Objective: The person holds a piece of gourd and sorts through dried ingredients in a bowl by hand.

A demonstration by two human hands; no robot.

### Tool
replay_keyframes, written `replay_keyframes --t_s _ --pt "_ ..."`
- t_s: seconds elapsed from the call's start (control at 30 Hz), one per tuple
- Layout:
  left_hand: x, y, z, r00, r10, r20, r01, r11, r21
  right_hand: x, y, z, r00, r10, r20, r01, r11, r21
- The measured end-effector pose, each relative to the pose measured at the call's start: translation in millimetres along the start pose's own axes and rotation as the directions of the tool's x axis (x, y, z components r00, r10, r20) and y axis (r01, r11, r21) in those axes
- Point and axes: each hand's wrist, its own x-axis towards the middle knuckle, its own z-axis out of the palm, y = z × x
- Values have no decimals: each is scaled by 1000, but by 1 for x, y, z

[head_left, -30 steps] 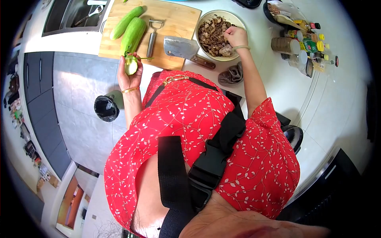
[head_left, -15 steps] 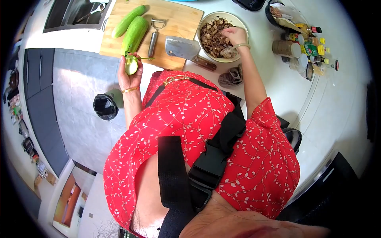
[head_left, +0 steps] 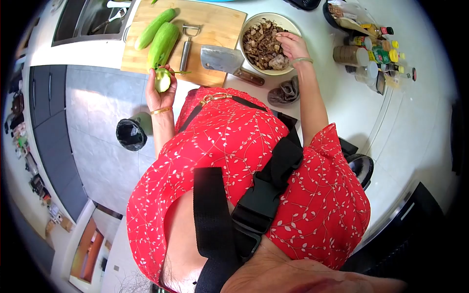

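Observation:
My left hand [head_left: 159, 93] is wrapped round the cut end of a green squash [head_left: 162, 80], its pale cut face turned toward me and a thin green stem sticking out. It is at the near edge of a wooden cutting board [head_left: 205, 36]. Over the right rim of a cream bowl [head_left: 271, 16] is my right hand [head_left: 294, 47], fingertips pinched together; whatever they hold, if anything, is too small to make out. Brown chopped pieces [head_left: 264, 41] fill the bowl, with a paler lump [head_left: 278, 62] among them.
Two long green squashes [head_left: 163, 44], a peeler [head_left: 186, 49] and a cleaver [head_left: 222, 58] lie on the board. A dark crumpled bag [head_left: 284, 93] is beside the bowl. Bottles and jars [head_left: 351, 56] stand at right. A lined bin [head_left: 131, 135] is below left, a sink [head_left: 93, 19] upper left.
My right hand has shifted slightly right over the bowl, leaving more of the pale lump in sight. My left hand keeps its hold on the squash end. The whole view has moved a little.

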Motion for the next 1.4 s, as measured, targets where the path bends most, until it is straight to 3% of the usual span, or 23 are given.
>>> replay_keyframes --t_s 0.13,0.43,0.63,0.73,0.83,0.97,1.07,1.27,1.4 --pt "0 0 1 1000 1 0 -1 1000 -2 1 4 7 996 19 -90 -32 990 -140" --pt "0 0 -2 1000 1 23 -1 1000 1 2 8 0 998 54 -26 -58 973 -222" --pt "3 2 -7 999 -16 41 18 999 -50 11 12 -4 985 -62 -159 2 936 -353" --pt "2 2 -7 999 -22 45 25 998 -60 14 6 -6 971 -195 -141 71 792 -606" --pt "1 1 -4 1000 -14 28 15 999 -41 15 8 -1 920 -391 -24 132 367 -921" --pt "0 1 -3 999 -8 43 10 999 -53 20 7 7 955 -287 -76 76 483 -873" --pt "2 2 -8 1000 1 22 0 999 -41 26 12 7 950 -306 -59 78 419 -905" --pt "1 2 -6 1000 -5 11 5 998 -56 29 9 28 961 -272 -48 -4 160 -987" --pt "0 2 -6 1000 5 13 -4 999 -54 31 11 29 968 -247 -45 -4 162 -987"
